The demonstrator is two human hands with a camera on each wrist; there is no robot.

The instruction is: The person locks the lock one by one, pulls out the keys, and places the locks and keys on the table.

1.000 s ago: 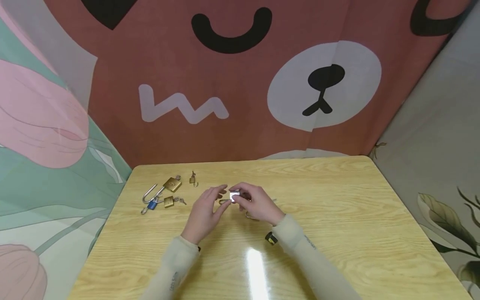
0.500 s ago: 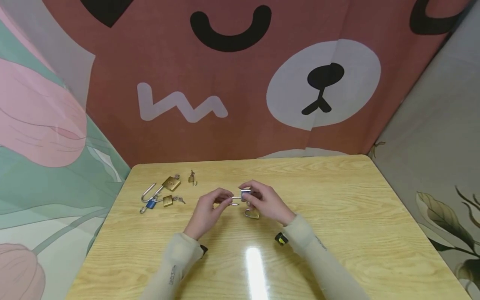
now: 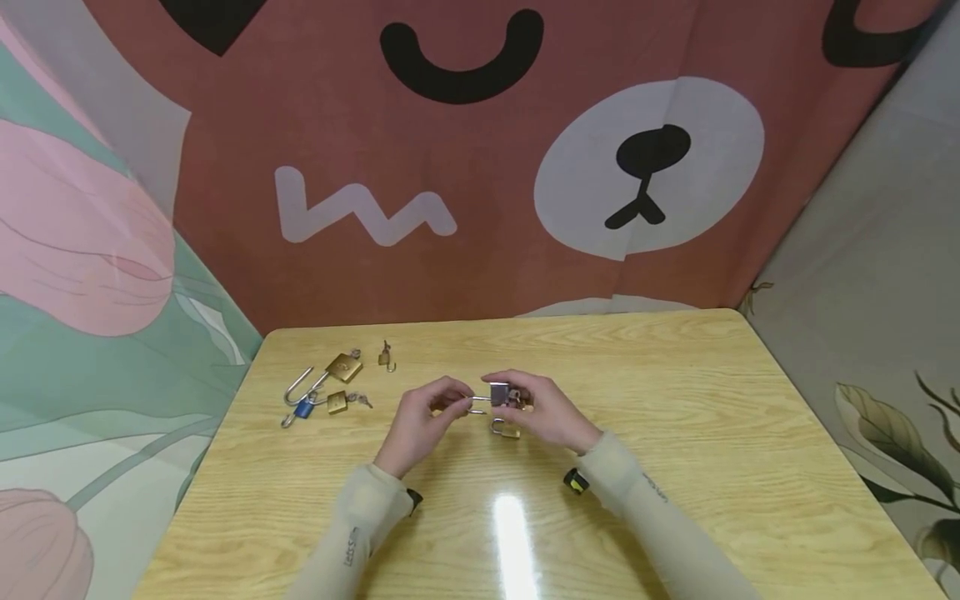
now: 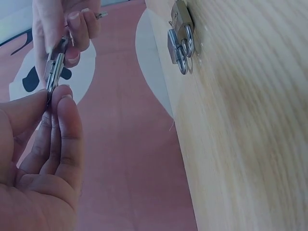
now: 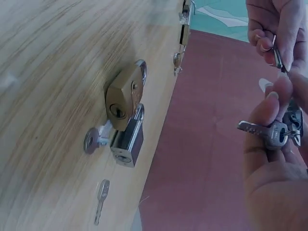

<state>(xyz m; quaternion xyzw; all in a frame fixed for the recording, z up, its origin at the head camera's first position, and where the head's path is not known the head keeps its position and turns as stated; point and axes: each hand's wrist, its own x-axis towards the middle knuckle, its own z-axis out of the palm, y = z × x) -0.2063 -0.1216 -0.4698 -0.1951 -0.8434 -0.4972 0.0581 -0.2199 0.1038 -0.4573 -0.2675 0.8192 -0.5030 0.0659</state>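
My left hand [image 3: 423,427] pinches the shackle [image 3: 480,398] of a silver padlock between thumb and fingertips. The padlock's square body [image 3: 499,394] is held in my right hand [image 3: 553,412], thumb below and fingers above. One leg of the shackle ends short of the body, so the lock stands unlatched. Keys on a ring [image 5: 279,134] hang at the body's right end, beside my right fingers. Just below the hands, a brass padlock [image 3: 510,430] lies on the table. The right wrist view shows a second silver padlock [image 5: 129,144] right against it.
On the table's left lie a large brass padlock [image 3: 345,368] with a long open shackle, a blue padlock [image 3: 303,409], a brass padlock with keys [image 3: 337,403] and a tiny padlock [image 3: 384,359]. A loose key [image 5: 101,202] lies near the silver padlock.
Both hands and the held padlock have shifted right. My left fingers, loose around the shackle before, now pinch it. The brass padlock below has come into fuller view.
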